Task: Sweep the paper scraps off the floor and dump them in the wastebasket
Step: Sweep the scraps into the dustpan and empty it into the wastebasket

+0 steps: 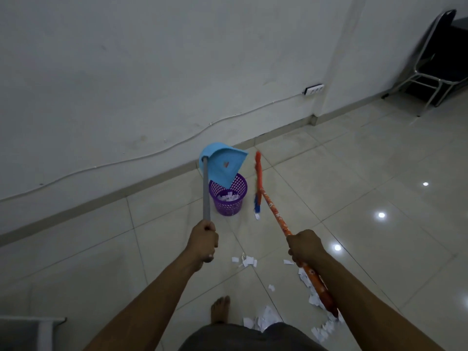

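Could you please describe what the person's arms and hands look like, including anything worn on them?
Both the left hand and the right hand are bare: no gloves, rings or watch show. The left forearm and right forearm are bare too, with no sleeve in view.

Blue dustpan (222, 168) tilts above the purple wastebasket (229, 206); orange broom (276, 214) at its 3 o'clock, white paper scraps (248, 262) at 5 o'clock.

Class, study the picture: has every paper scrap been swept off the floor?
No, white paper scraps lie scattered on the floor near the person's bare foot.
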